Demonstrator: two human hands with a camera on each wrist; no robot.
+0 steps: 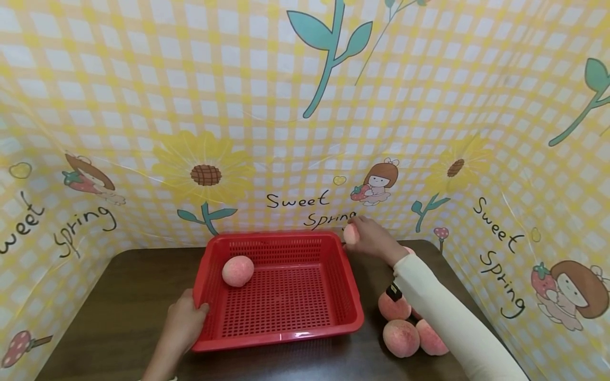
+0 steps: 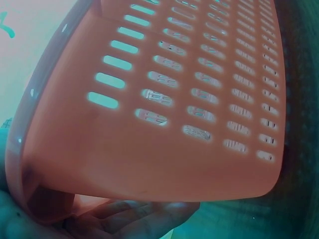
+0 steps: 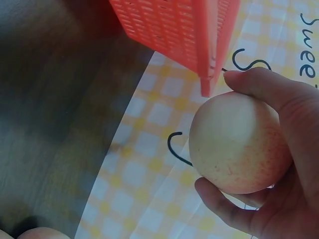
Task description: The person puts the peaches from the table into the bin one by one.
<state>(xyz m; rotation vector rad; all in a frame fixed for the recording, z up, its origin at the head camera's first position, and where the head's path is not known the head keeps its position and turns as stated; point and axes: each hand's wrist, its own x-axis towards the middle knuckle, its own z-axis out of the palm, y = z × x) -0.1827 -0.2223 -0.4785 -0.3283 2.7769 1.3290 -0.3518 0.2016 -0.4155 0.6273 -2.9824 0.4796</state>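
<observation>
A red perforated plastic basket (image 1: pixel 281 338) stands on the dark wooden table. My left hand (image 1: pixel 183 323) grips its left rim; in the left wrist view the fingers (image 2: pixel 144 219) curl under the rim beside the slotted wall. One pink peach (image 1: pixel 238 271) lies inside, toward the back left. Just outside the basket's back right corner, my right hand (image 1: pixel 374 238) holds another peach (image 3: pixel 239 142), raised above the table, thumb on one side and fingers round the other. The basket's edge shows close to that peach in the right wrist view.
Several more peaches (image 1: pixel 401 338) are grouped on the table to the right of the basket, partly hidden under the right sleeve (image 1: pixel 452 323). A yellow checked cloth (image 1: pixel 267 159) with printed flowers hangs behind and along both sides. The wooden table (image 1: pixel 138 280) extends left of the basket.
</observation>
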